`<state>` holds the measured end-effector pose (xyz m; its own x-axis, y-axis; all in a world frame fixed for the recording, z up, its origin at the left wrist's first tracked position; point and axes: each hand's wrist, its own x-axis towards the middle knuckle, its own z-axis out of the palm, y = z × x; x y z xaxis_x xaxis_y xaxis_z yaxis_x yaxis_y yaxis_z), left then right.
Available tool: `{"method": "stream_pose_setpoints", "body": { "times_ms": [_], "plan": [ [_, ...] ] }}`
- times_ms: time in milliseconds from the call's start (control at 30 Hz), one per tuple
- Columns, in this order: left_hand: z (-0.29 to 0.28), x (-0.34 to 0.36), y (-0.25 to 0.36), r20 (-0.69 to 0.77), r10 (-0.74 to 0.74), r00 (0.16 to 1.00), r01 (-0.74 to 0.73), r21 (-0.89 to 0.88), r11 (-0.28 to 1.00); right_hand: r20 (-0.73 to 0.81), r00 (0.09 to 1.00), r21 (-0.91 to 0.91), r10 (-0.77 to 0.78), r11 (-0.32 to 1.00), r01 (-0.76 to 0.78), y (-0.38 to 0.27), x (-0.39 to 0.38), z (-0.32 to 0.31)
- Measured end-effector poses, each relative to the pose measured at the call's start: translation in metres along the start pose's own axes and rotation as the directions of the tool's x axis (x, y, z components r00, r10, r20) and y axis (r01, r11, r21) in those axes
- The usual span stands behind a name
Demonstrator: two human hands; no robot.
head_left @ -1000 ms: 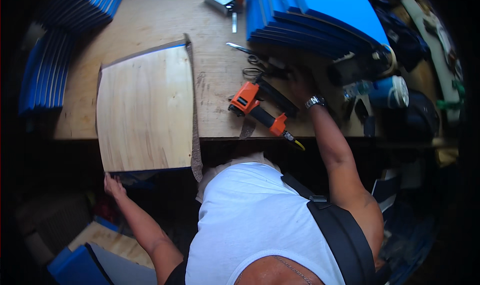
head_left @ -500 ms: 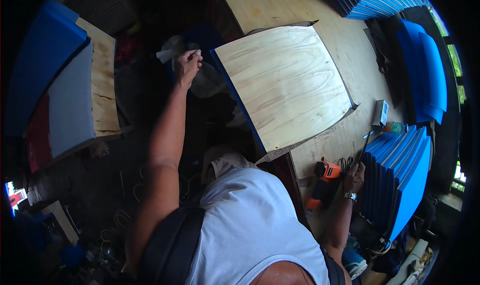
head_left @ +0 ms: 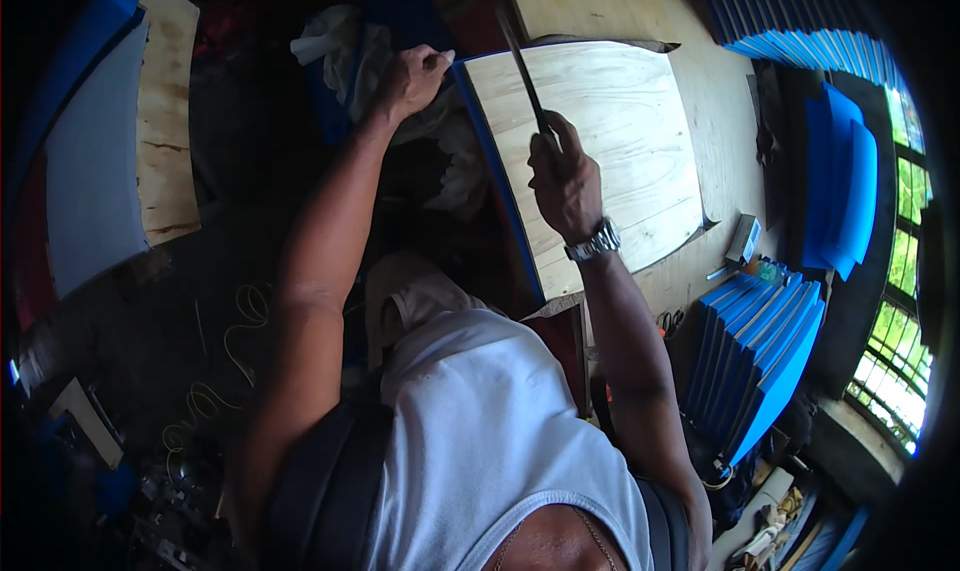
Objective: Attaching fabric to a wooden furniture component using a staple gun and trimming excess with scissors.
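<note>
A pale plywood board (head_left: 640, 121) with a blue strip along its left edge lies on the bench. Beside its far left corner is my left hand (head_left: 410, 83), fingers pinched together; a small light bit shows at the fingertips, too small to name. My right hand (head_left: 567, 186), with a metal watch on the wrist, is over the board's left half. It is closed round a long thin dark blade-like tool (head_left: 524, 71) that points away from me, tilted to the left. My fingers hide its near end.
Several blue panels (head_left: 765, 356) stand upright at the right, with a small box (head_left: 743, 239) behind them. More blue panels (head_left: 820, 46) are stacked at the far right. A whitish cloth or bag (head_left: 350, 56) lies left of the bench. Large boards (head_left: 95, 161) lean at the left.
My right hand has come from beside the blue panels to over the board, bringing the long tool. My left hand has moved right, closer to the board's corner, still pinched. The view has shifted.
</note>
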<state>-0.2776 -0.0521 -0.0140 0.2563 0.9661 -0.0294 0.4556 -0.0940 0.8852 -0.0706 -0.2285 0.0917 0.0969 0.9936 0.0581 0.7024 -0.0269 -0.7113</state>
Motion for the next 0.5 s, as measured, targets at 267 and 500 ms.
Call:
{"method": "stream_pose_setpoints", "body": {
  "times_ms": [267,500],
  "plan": [
    [0.009,0.003,-0.013,0.026,0.216,0.976,-0.217,0.051,0.975,0.09,0.983,-0.326,-0.158,0.928,0.179,-0.013,0.047,0.053],
    [0.022,-0.003,-0.024,-0.08,0.431,0.899,-0.406,0.218,0.888,0.127,0.987,-0.382,-0.1,0.913,0.142,-0.016,0.054,0.059]
  ]
}}
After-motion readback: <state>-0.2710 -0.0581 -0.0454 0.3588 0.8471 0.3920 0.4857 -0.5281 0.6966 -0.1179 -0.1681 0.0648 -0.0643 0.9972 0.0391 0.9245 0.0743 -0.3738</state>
